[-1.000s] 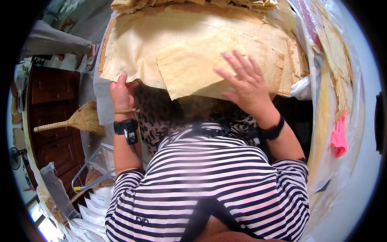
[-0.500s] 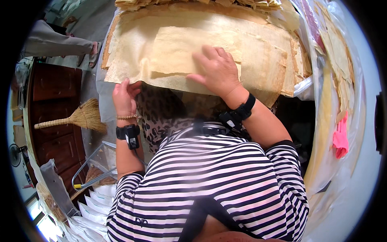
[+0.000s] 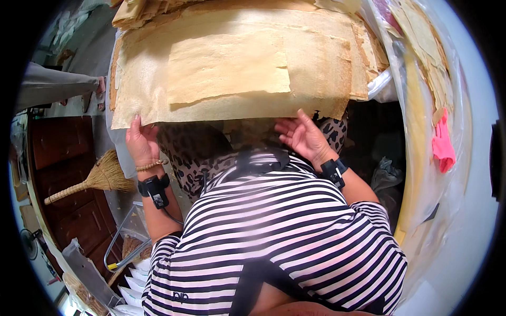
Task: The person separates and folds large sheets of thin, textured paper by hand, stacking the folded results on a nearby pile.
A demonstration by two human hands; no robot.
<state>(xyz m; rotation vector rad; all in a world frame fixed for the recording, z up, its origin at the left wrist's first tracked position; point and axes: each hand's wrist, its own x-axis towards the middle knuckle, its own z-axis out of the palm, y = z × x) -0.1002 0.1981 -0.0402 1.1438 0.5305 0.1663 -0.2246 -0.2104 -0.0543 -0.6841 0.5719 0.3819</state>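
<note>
A large, thin, tan sheet (image 3: pixel 142 79) with a slightly rough surface tops the stack in front of me. On it lies a smaller, paler piece (image 3: pixel 226 68), roughly rectangular with a ragged near edge. My left hand (image 3: pixel 142 141) pinches the large sheet's near left corner, thumb on top and fingers curled beneath the edge. At the near edge, toward its right end, my right hand (image 3: pixel 304 138) is open, fingers apart and thumb pointing up at the border. Nothing shows in the right hand.
More ragged sheets (image 3: pixel 138 15) are piled at the far edge. To the right, similar sheets (image 3: pixel 421 47) lie with clear plastic and a pink glove (image 3: pixel 444 142). At left are a straw broom (image 3: pixel 100 179), a dark wooden cabinet (image 3: pixel 60 139) and another person's leg (image 3: pixel 58 84).
My right hand has left the smaller piece and drawn back to the large sheet's near edge. The piece now lies flatter. My left hand still holds the corner; the view has shifted.
</note>
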